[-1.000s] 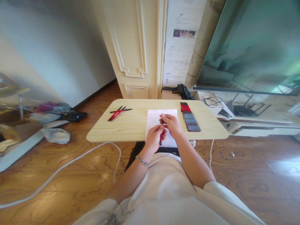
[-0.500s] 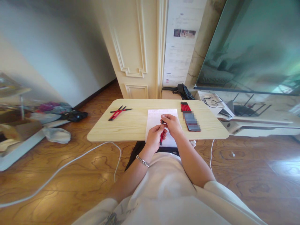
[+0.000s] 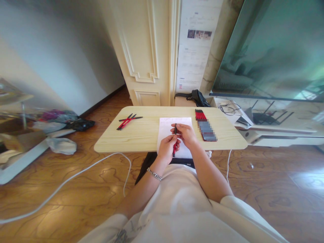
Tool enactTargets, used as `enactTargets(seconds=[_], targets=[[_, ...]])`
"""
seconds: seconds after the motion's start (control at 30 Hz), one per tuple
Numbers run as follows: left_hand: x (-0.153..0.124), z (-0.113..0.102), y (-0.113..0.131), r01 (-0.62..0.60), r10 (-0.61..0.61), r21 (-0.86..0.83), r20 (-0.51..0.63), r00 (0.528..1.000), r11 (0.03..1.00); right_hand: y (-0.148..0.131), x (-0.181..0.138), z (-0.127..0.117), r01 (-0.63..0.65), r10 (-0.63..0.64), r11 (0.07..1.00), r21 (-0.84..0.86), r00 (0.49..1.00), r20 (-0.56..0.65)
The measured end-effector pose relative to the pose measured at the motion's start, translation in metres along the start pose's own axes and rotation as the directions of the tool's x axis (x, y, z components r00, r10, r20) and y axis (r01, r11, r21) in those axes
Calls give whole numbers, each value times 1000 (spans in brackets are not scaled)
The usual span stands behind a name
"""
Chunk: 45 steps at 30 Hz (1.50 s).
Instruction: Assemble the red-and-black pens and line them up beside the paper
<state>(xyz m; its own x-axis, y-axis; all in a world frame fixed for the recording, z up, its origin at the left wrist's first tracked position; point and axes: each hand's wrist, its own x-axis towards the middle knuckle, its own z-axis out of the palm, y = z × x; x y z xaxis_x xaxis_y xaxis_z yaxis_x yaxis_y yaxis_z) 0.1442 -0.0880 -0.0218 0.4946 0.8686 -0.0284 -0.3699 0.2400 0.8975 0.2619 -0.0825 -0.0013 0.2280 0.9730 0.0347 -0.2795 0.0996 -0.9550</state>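
Observation:
Both my hands hold one red and black pen (image 3: 174, 149) upright over a white sheet of paper (image 3: 167, 128) on a small light wooden table (image 3: 141, 135). My left hand (image 3: 167, 148) is wrapped round the lower, red part. My right hand (image 3: 186, 133) pinches the black upper end, which sticks out above the fingers. A row of red pens (image 3: 200, 115) lies to the right of the paper, by a blurred dark pack (image 3: 207, 131). A few loose red and black pens (image 3: 128, 120) lie at the table's left.
A white cable (image 3: 76, 175) runs over the wooden floor at the left. Clothes and bags (image 3: 60, 118) lie by the wall. A cream door (image 3: 144, 50) stands behind the table. A large screen (image 3: 273, 50) sits on a low stand at the right, with a router (image 3: 263, 118).
The black upper end of the pen now shows a little higher above my right fingers. My hands have barely moved.

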Motion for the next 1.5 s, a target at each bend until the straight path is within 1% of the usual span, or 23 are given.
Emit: enactTargets(seconds=[0.07, 0.17, 0.23, 0.3, 0.37, 0.4, 0.5, 0.57, 0.67, 0.73, 0.83, 0.97, 1.1, 1.17, 1.23, 1.27, 1.3, 1.33, 1.37, 1.43, 1.5], targets=[[0, 0, 0, -14, 14, 9, 0, 1000, 1000, 0, -1, 1, 19, -20, 999, -29, 999, -39], [0, 0, -1, -11, 11, 11, 5, 1000, 1000, 1, -1, 1, 88, -94, 993, -74, 991, -95], [0, 0, -1, -1, 1, 9, 3, 1000, 1000, 2, 0, 1, 85, -88, 995, -47, 994, -69], [0, -1, -2, 2, -2, 12, -3, 1000, 1000, 3, 0, -1, 36, -36, 999, -10, 999, -25], [1, -1, -2, -9, 9, 14, -5, 1000, 1000, 2, 0, -1, 1, -1, 1000, -9, 1000, -17], [1, -1, -2, -17, 17, 14, -3, 1000, 1000, 2, -1, 0, 5, -6, 1000, -29, 1000, -30], [0, -1, -2, -25, 25, 10, 7, 1000, 1000, 0, -2, 1, 68, -76, 993, -100, 994, -83], [0, -1, -2, -18, 18, 2, 11, 1000, 1000, 0, -2, 1, 83, -90, 992, -98, 993, -77], [-1, -2, -3, -11, 11, 0, 18, 1000, 1000, 0, -1, -3, 31, -32, 998, -51, 999, -8], [0, -2, -3, -11, 11, 7, 16, 1000, 1000, 0, 0, -6, -4, 4, 1000, -29, 1000, 13], [-1, -3, -2, -3, 3, 18, 16, 1000, 1000, -2, 4, -11, -28, 28, 1000, -1, 999, -21], [-4, -3, -1, 9, -11, 37, 39, 999, 999, -13, 12, -15, -29, 29, 1000, -1, 995, -92], [-6, -4, 1, 3, -5, 64, 39, 999, 998, -26, 24, -19, 0, 0, 1000, -4, 992, -124], [-7, -5, 1, 9, -10, 65, 30, 999, 998, -28, 33, -22, 34, -35, 999, -8, 985, -167], [-8, -7, 2, 12, -13, 56, 17, 1000, 998, -26, 42, -24, 57, -75, 994, -94, 978, -196], [-8, -8, 2, 10, -10, 51, 8, 1000, 999, -23, 47, -24, 55, -90, 981, -184, 979, -184], [-8, -9, 2, 6, -6, 43, -2, 1000, 999, -18, 51, -23, 42, -94, 953, -300, 983, -160], [-8, -10, 3, 1, -1, 34, -13, 1000, 999, -13, 54, -22, 23, -88, 901, -432, 987, -131], [-8, -12, 3, -2, 3, 23, -22, 1000, 1000, -8, 57, -20, 2, -80, 824, -566, 990, -113], [-7, -13, 3, -4, 4, 0, -38, 999, 1000, 3, 61, -13, -33, -86, 611, -791, 990, -108], [-7, -15, 4, 0, 0, -17, -47, 999, 1000, 11, 63, -6, -58, -113, 389, -920, 987, -110]])
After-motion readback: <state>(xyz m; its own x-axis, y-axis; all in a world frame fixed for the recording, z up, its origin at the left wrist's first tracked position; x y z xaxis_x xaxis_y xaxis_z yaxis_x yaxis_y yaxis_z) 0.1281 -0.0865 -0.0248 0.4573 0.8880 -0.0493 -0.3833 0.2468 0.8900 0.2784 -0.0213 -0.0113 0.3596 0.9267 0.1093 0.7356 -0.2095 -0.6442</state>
